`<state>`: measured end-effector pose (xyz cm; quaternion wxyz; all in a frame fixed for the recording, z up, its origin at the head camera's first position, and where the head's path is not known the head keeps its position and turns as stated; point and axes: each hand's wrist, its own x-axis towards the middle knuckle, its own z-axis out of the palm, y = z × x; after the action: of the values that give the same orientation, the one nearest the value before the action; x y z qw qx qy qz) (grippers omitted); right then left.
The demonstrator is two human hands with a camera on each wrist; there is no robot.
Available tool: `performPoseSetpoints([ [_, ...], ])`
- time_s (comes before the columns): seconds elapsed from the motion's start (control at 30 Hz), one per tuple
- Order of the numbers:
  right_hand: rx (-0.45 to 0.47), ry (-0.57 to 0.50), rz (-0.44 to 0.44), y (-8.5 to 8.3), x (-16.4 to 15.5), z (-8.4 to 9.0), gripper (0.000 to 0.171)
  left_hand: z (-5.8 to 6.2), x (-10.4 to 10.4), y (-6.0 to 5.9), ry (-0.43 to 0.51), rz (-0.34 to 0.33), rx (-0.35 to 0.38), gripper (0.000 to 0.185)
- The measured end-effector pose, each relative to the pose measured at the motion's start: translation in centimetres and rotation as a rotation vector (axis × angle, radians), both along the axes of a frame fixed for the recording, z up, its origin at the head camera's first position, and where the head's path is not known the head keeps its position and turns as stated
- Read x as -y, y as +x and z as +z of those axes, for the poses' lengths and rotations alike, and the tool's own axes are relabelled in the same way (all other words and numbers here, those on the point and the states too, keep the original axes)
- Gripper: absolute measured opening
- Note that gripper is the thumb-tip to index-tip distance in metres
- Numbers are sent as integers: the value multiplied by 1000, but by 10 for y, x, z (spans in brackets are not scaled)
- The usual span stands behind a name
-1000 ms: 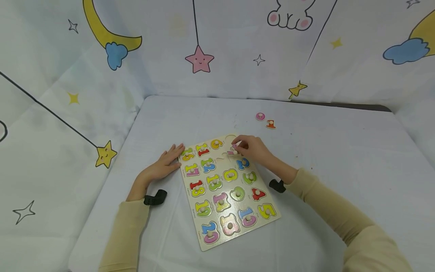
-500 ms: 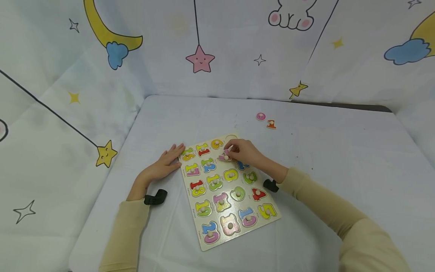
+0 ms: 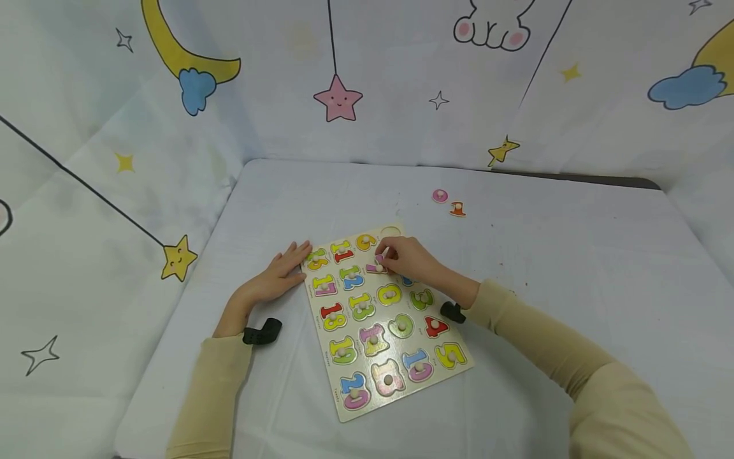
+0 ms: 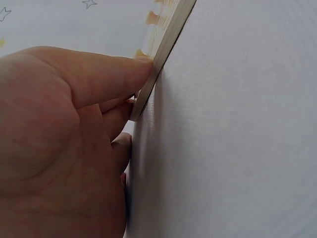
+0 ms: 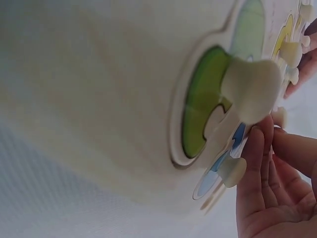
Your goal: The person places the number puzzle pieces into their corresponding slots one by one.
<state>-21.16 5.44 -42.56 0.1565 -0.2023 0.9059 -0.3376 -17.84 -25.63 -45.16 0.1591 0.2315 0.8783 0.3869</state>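
A wooden number puzzle board (image 3: 344,408) lies on the table, filled with several coloured number pieces that have small knobs. My right hand (image 3: 408,258) pinches a pink number piece (image 3: 377,266) at the board's upper part, beside the yellow piece (image 3: 365,241). My left hand (image 3: 278,278) lies flat on the table with straight fingers against the board's left edge (image 4: 163,49). In the right wrist view a green piece (image 5: 203,99) with a knob and a blue piece (image 5: 223,163) sit close to my fingers (image 5: 257,163).
A pink round piece (image 3: 439,196) and an orange piece (image 3: 457,209) lie loose on the table behind the board. A printed cloth with stars and moons hangs around the table (image 3: 573,255). An unfilled round slot (image 3: 391,231) shows at the board's top corner.
My right hand has carried the pink piece leftward and down, from above the blue 2 to the slot beside the 12. The left hand has stayed still.
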Motion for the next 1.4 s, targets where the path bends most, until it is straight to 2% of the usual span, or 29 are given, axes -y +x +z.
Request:
performPoseSetpoints([
  [0.4, -116, 96, 15, 4, 4, 1, 19, -1, 0, 0, 4, 1, -5, 61],
  [0.83, -143, 141, 33, 5, 6, -1, 21, 0, 0, -1, -5, -1, 4, 61],
  [1.13, -217, 296, 99, 15, 9, 5, 24, 1, -1, 0, 10, -6, -15, 60],
  [1.4, -216, 273, 89, 21, 9, 9, 23, 1, -1, 1, 6, -3, -12, 61],
])
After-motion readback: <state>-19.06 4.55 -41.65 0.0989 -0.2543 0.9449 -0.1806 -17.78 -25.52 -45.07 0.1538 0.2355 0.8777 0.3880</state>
